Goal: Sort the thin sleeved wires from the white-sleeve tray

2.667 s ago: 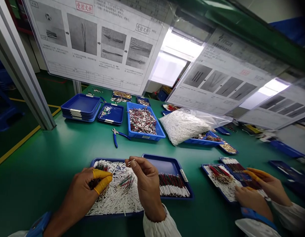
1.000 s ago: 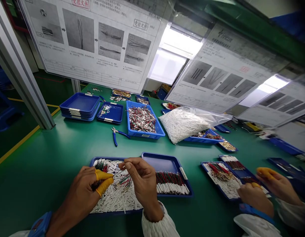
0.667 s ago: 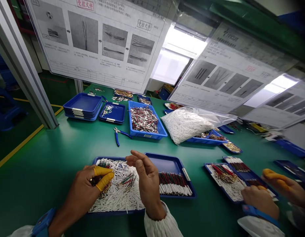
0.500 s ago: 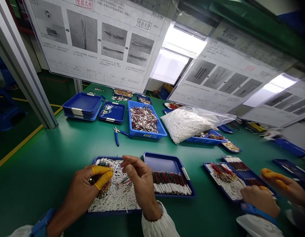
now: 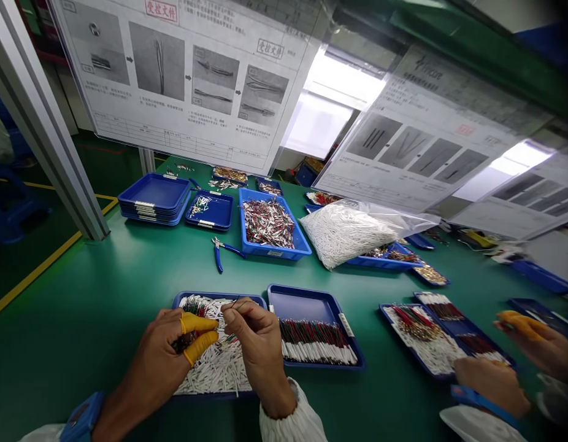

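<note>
My left hand (image 5: 167, 353), with yellow finger cots on thumb and forefinger, is closed in a pinch over the left part of a blue tray. Dark thin wires (image 5: 185, 341) show in its curled palm; what its fingertips grip is too small to make out. Right beside them, my right hand (image 5: 260, 353) pinches a thin dark wire (image 5: 238, 302) between bare thumb and forefinger. Below both hands lies the blue tray (image 5: 205, 395), full of short white sleeves (image 5: 214, 371) and some coloured wires. To its right, another blue tray (image 5: 307, 301) holds a row of red, green and black wires with white-sleeved ends (image 5: 316, 341).
Blue-handled cutters (image 5: 218, 255) lie behind the trays. Further back are stacked blue trays (image 5: 155, 190), a bin of sleeved wires (image 5: 268, 224) and a clear bag of white sleeves (image 5: 346, 233). At right, a co-worker's hands (image 5: 491, 380) work beside trays. Instruction sheets hang above.
My right hand has moved slightly left and down, its fingertips now closed on the thin wire next to my left fingertips. My left hand has shifted slightly right.
</note>
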Action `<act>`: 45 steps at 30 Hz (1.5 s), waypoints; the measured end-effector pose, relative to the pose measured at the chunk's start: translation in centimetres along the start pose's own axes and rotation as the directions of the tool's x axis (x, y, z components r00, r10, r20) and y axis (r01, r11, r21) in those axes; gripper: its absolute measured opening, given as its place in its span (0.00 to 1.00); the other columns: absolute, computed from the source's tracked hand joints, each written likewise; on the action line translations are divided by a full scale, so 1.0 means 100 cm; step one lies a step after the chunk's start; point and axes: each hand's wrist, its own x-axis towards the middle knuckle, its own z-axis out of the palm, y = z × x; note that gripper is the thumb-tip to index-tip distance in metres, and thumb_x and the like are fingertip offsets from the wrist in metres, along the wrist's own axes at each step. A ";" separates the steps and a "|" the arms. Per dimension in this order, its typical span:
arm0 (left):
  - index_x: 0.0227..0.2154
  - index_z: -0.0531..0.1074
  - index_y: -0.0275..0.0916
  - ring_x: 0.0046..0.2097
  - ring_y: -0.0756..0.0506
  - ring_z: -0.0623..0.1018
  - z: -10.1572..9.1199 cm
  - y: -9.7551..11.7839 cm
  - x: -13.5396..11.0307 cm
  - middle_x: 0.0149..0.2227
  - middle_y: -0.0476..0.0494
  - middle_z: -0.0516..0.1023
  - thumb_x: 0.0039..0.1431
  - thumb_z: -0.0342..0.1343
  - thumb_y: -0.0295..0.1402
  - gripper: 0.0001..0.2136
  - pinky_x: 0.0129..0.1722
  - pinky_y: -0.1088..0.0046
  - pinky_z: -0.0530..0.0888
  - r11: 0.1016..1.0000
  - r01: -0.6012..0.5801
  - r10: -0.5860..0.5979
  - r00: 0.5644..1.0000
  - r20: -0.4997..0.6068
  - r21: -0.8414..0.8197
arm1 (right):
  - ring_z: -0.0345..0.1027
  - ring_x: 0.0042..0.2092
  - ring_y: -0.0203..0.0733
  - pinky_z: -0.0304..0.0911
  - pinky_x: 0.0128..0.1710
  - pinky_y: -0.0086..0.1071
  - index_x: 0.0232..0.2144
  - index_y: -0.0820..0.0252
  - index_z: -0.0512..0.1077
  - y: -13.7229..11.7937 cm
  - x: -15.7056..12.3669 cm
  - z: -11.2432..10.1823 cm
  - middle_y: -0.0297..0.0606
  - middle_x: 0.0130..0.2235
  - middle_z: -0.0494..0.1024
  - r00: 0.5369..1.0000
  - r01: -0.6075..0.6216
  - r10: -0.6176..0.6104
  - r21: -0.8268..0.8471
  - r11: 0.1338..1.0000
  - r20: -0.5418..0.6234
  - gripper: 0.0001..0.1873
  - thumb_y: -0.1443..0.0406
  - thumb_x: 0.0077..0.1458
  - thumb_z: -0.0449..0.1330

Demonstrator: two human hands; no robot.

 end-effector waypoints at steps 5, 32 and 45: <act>0.31 0.82 0.46 0.29 0.46 0.77 -0.002 0.001 0.001 0.26 0.49 0.80 0.57 0.61 0.42 0.08 0.32 0.68 0.72 0.999 -0.043 0.043 0.999 -0.027 -0.013 | 0.67 0.30 0.38 0.65 0.31 0.31 0.23 0.58 0.80 -0.001 -0.001 0.003 0.34 0.27 0.76 0.996 -0.054 0.054 0.001 0.999 0.073 0.08 0.61 0.50 0.72; 0.35 0.82 0.47 0.30 0.46 0.77 -0.004 -0.001 0.001 0.26 0.52 0.81 0.56 0.64 0.41 0.07 0.34 0.68 0.72 0.983 -0.159 0.174 0.968 -0.181 0.091 | 0.69 0.30 0.39 0.66 0.30 0.31 0.26 0.59 0.80 0.006 -0.006 0.005 0.36 0.27 0.77 1.000 0.028 -0.028 -0.192 0.981 0.003 0.11 0.58 0.56 0.68; 0.34 0.79 0.46 0.29 0.48 0.78 -0.009 0.005 0.001 0.27 0.54 0.82 0.62 0.58 0.37 0.06 0.34 0.69 0.71 0.960 -0.246 0.266 0.950 -0.166 0.133 | 0.72 0.35 0.42 0.69 0.36 0.34 0.29 0.55 0.83 0.006 -0.005 0.009 0.37 0.32 0.80 0.998 0.029 -0.028 -0.032 0.999 0.053 0.03 0.63 0.52 0.71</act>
